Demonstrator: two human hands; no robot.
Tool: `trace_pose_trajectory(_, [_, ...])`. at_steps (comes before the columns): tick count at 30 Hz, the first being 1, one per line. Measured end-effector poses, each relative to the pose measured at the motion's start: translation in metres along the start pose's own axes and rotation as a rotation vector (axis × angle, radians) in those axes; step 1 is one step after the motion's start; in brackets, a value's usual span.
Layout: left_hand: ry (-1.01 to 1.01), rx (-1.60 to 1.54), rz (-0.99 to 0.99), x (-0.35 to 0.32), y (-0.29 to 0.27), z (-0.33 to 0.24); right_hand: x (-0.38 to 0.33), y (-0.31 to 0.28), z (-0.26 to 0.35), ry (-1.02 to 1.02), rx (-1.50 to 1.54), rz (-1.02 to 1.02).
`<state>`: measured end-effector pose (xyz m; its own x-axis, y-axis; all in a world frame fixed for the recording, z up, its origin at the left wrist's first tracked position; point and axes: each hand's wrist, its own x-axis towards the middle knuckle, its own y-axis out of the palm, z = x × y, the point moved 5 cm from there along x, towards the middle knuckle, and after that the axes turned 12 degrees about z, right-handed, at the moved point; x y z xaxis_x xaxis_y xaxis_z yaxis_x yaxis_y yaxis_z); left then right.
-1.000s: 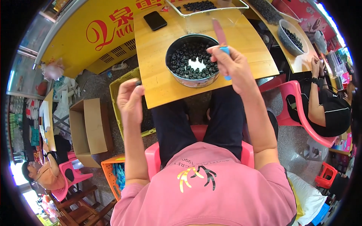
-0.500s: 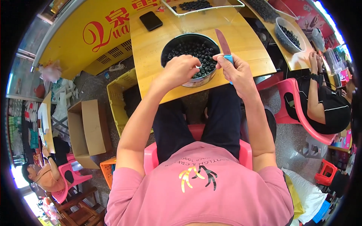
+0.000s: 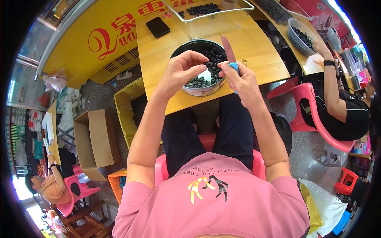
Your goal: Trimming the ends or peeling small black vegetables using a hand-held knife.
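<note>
Centrally, dark round fruits lie in a round tin; the left hand, nearer, overhangs them, whether pinching one I cannot tell; the right hand clasps a blue-handled knife, tip toward upper centre.

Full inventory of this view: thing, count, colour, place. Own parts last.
knife: one, blue-handled, over the tin's right edge
tin: one, round, dark inside, near table edge
dark pieces: many, black, in tin, tray and bowl
tray: one, clear, white-rimmed, far table end
phone: one, black, table's far left
bowl: one, clear, right table
tables: at least two, wooden, front and right
cardboard box: one, brown, left floor
crates: two, yellow and orange, left floor
chairs: three, pink, left, centre, right
co-workers: two, orange and black tops, left and right
edge clutter: uncountable
left grip: one, bare, over tin
right grip: one, bare, holding knife
</note>
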<state>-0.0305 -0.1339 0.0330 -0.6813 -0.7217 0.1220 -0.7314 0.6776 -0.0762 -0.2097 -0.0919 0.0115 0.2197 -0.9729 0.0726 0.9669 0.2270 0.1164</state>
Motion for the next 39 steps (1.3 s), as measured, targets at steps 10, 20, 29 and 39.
trace_pose_trajectory(10, [0.263,-0.3,-0.265,-0.032,0.022,-0.006,0.001,0.042,0.017,-0.091,0.243,0.036])
trace_pose_trajectory(20, [0.385,-0.246,-0.433,-0.044,0.026,-0.002,-0.002,0.054,0.028,-0.08,0.137,0.041])
trace_pose_trajectory(29, [0.228,-0.214,-0.351,-0.046,0.03,-0.011,-0.006,0.053,0.038,-0.098,0.076,0.044])
trace_pose_trajectory(39, [0.305,-0.334,-0.277,-0.049,0.033,-0.01,-0.003,0.049,0.034,0.029,0.254,0.171])
